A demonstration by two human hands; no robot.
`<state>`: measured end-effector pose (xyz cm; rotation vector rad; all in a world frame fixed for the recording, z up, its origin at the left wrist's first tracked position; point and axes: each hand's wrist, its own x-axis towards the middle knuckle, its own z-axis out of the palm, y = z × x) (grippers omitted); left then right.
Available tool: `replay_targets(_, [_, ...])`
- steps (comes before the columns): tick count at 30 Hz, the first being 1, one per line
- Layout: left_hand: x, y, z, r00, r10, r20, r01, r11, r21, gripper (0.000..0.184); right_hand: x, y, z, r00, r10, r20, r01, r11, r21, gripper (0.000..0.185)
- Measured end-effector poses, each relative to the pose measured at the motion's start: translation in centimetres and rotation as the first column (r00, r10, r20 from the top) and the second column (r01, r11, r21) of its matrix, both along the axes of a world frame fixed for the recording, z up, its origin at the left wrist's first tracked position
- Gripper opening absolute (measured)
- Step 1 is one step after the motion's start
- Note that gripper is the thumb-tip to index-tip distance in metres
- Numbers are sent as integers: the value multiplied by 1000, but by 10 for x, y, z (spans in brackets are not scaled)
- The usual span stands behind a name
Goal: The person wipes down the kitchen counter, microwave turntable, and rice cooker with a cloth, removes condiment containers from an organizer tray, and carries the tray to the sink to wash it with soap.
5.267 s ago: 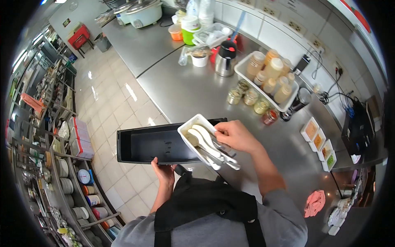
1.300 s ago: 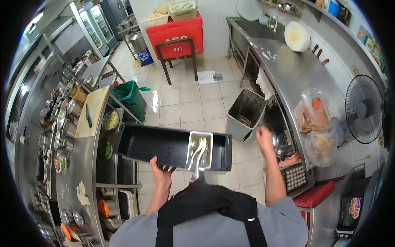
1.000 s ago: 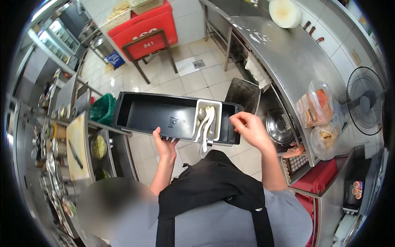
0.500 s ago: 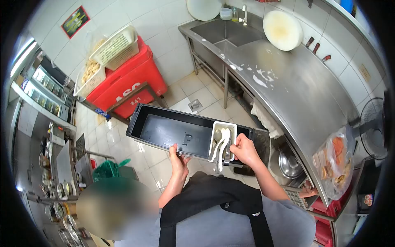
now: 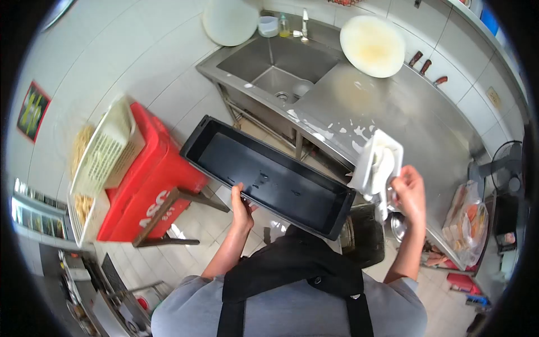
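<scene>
My left hand (image 5: 241,212) grips the near long side of a black rectangular tub (image 5: 216,158), thumb over the rim. The tub is tilted, with a few wet-looking dark marks on its floor. Off to the right, my right hand (image 5: 411,195) is closed on a small white container (image 5: 364,163), holding it apart from the tub, near the edge of the steel counter. White spoons (image 5: 383,169) stick out of this container, handles toward me; how many is unclear.
Ahead is a steel counter (image 5: 432,129) with white foam patches and a sink (image 5: 264,76). A round white board (image 5: 372,46) leans on the wall. To the left stands a red cooler box (image 5: 154,185) under plastic baskets. A bagged item (image 5: 469,222) and a fan (image 5: 502,168) are at right.
My right hand has lifted the white container with its spoons out of the tub's right end and carried it right and forward. My view has turned toward the sink; the left hand keeps its hold.
</scene>
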<state>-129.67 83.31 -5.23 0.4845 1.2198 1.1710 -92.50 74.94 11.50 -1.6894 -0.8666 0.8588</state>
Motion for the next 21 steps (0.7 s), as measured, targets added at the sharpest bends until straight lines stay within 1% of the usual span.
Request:
replay_targets(1, [-3,24,8,1000,-7,-5,7,1000,18,59,12,12,-3,997,-39,71,39,999,12,8])
replay_targets(2, [-7,50,10,999,-34,-8,34,999,14,59,26,23,-9,989,-70,131,68,997,24,8])
replay_targets(4, [-18,102,17,997,-59,44,57,997,56,49,45,49,-16,970,-153,189,151,988,23,8])
replay_targets(5, [-24,127,26,995,-92,45,88,993,78,47,52,63,-22,969,-169,183,168,986,22,8])
replay_targets(7, [-35,183,35,993,-104,53,97,987,126,45,62,101,-31,926,-255,280,269,963,-12,10])
replay_targets(8, [-38,210,39,995,-95,43,89,987,134,44,63,124,-37,923,-268,275,282,959,-11,10])
replay_targets(9, [-16,232,69,994,106,39,-110,988,107,41,64,146,-45,922,-274,273,285,959,-1,10])
replay_targets(10, [-31,259,67,999,-12,42,5,987,162,42,66,167,-50,922,-277,272,285,958,8,11])
replay_targets(11, [-39,287,66,1000,-15,15,12,983,183,43,60,196,-53,922,-292,255,302,953,-3,11])
replay_targets(12, [-42,312,74,1000,-17,-16,20,980,200,45,61,225,-63,922,-258,289,265,964,17,11])
replay_targets(13, [-46,336,77,999,-18,-43,27,980,197,52,62,255,-77,920,-223,321,226,974,30,11])
replay_targets(14, [-48,358,82,998,-30,-47,38,982,185,52,56,289,-83,938,-215,271,220,975,12,13])
replay_targets(16, [-48,397,92,997,13,-73,3,975,223,58,52,359,-112,976,-152,154,146,988,47,18])
replay_targets(17, [-51,414,97,996,-43,-83,61,973,223,63,47,395,-122,979,-139,152,130,989,63,20])
replay_targets(19, [-52,455,91,997,-42,-67,56,973,226,63,33,467,-146,983,-160,89,155,986,67,25])
replay_targets(20, [-53,476,87,998,-34,-55,46,973,226,63,30,503,-165,977,-187,103,185,982,34,26])
replay_targets(21, [-58,498,80,996,-83,-35,89,969,229,65,23,536,-180,976,-200,81,199,980,15,25])
